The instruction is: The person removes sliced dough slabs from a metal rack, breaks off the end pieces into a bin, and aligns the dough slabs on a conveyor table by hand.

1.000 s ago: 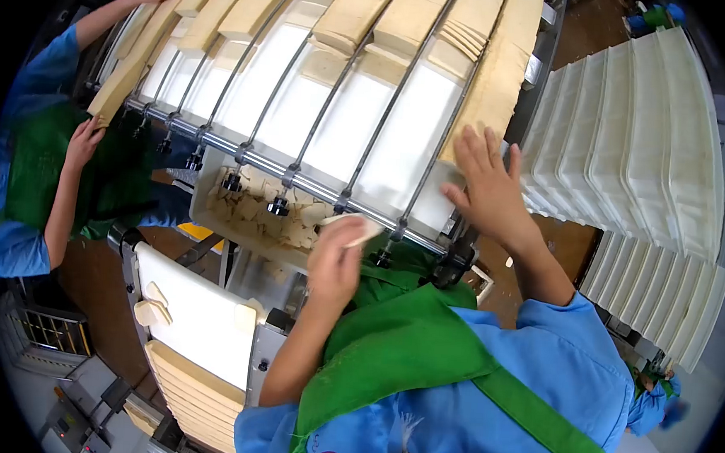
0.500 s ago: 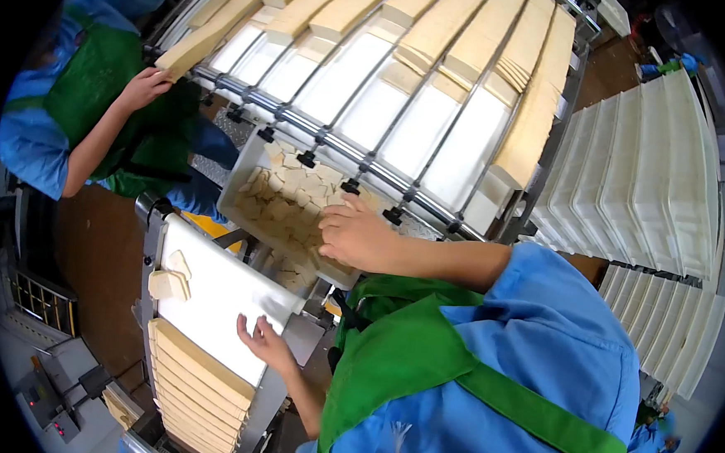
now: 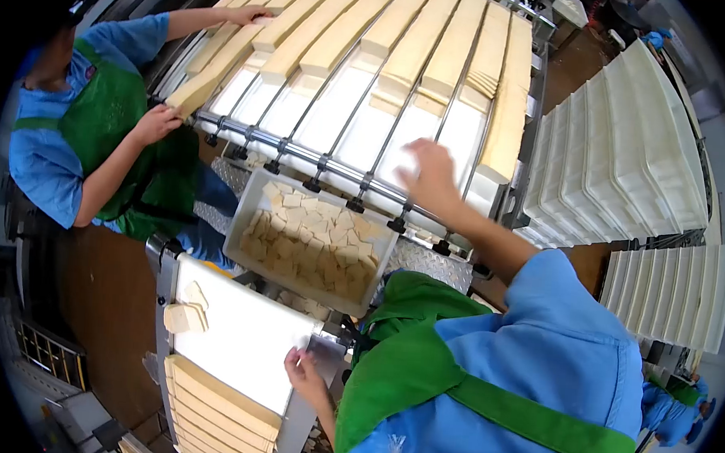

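My right hand (image 3: 433, 179) reaches over the white lanes of the large conveyor (image 3: 335, 123), fingers apart and a little blurred, with nothing visible in it. Long rows of pale-yellow slices (image 3: 452, 49) lie just beyond it, and another long row (image 3: 506, 119) lies to its right. My left hand (image 3: 307, 376) hovers near the edge of a smaller white belt (image 3: 246, 302), fingers loosely bent and apart, seemingly holding nothing. On that belt are a few loose pale slices (image 3: 187, 314) and a stacked row of slices (image 3: 223, 405). A grey bin (image 3: 243, 211) full of broken pale pieces (image 3: 320, 240) stands between the two belts.
A co-worker (image 3: 107, 119) in blue and a green apron holds a long pale row at the conveyor's left side. Metal rails (image 3: 300, 158) with black clamps cross the conveyor's front. White stacked trays (image 3: 624, 151) stand at the right. Another person (image 3: 675, 408) is at lower right.
My right hand has left the bin of broken pieces and moved up and right over the large conveyor. My left hand stays by the small belt. The view has shifted; the co-worker still holds the row.
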Motion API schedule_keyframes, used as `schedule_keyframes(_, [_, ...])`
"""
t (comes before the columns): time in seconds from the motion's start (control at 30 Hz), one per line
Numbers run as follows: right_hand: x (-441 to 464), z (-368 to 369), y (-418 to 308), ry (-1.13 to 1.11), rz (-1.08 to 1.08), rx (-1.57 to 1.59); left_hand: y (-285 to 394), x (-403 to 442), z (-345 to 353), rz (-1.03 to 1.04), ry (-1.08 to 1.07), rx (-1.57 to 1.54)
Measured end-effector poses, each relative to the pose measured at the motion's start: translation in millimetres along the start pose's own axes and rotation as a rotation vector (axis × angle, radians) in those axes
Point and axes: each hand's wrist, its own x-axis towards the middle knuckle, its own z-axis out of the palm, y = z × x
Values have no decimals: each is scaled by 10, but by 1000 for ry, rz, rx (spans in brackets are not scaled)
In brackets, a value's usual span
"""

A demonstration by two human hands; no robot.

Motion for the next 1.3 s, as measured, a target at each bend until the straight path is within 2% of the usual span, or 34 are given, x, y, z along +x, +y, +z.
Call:
schedule_keyframes(0.07, [176,-132,738,170,233,-231,404,70,432,58,-270,3])
schedule_keyframes(0.1, [296,-229,1202,92,407,-327,696,68,687,65,-425,-14])
schedule_keyframes(0.17, [498,-505,1712,161,581,-463,1038,72,1203,62,-718,-29])
schedule_keyframes(0.27, [788,-708,2350,88,674,-436,1267,21,2023,55,-1165,-52])
schedule_keyframes(0.37, [1006,-793,2490,-16,681,-373,1527,-119,2803,-253,-1445,-75])
schedule_keyframes(0.43, [1082,-791,2507,-72,666,-396,1524,-209,3219,-469,-1485,-148])
schedule_keyframes(0.47, [1098,-779,2500,-126,654,-420,1530,-247,3394,-471,-1482,-146])
schedule_keyframes(0.53, [1111,-749,2516,-124,664,-435,1565,-325,3691,-698,-1446,-215])
schedule_keyframes(0.57, [1139,-740,2527,-122,669,-452,1519,-358,3819,-699,-1441,-213])
schedule_keyframes(0.67, [1260,-802,2582,-179,711,-402,1172,-398,4239,-888,-1242,-409])
schedule_keyframes(0.83, [1231,-808,2623,-151,679,-351,1486,-512,4524,-775,-1256,-608])
schedule_keyframes(0.9, [1210,-778,2665,-68,649,-320,1432,-474,4684,-868,-1231,-652])
schedule_keyframes(1.03, [1246,-732,2733,-143,740,-302,1389,-527,4732,-998,-1110,-711])
schedule_keyframes(1.1, [1214,-682,2700,-171,753,-383,1526,-631,4597,-1035,-965,-565])
schedule_keyframes(1.23, [1265,-779,2463,-141,753,-318,1446,-465,4687,-1073,-1059,-689])
schedule_keyframes(1.3, [1298,-806,2498,-247,764,-368,1413,-435,4721,-1287,-1067,-682])
